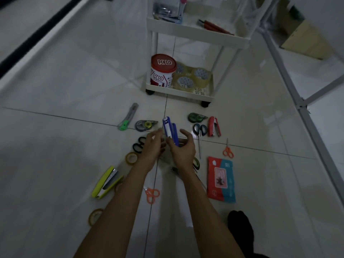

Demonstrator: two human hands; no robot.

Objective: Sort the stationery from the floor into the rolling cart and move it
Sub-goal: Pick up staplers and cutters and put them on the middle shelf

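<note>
Partly, both hands (167, 148) hide the blue stapler (169, 130).

Dim, grey-toned wide-angle view over a glossy tiled floor (74, 90).
Soft shadow pools lower left; faint glare streaks the tiles; edges bow; fingers (156, 135) slightly blurred.

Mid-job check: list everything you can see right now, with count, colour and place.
Rolling cart: one, white, ahead.
Tub: one, red-white, cart bottom shelf.
Clear tape rolls: three, bottom shelf.
Staplers: blue in hands; red floor right; yellow-green floor left.
Scissors: two orange, black, blue-grey, floor.
Correction tapes: grey, green, floor.
Cutter: one, grey-green, floor.
Wipes pack: red-blue, floor right.
Left hand, right hand: around blue stapler.
</note>
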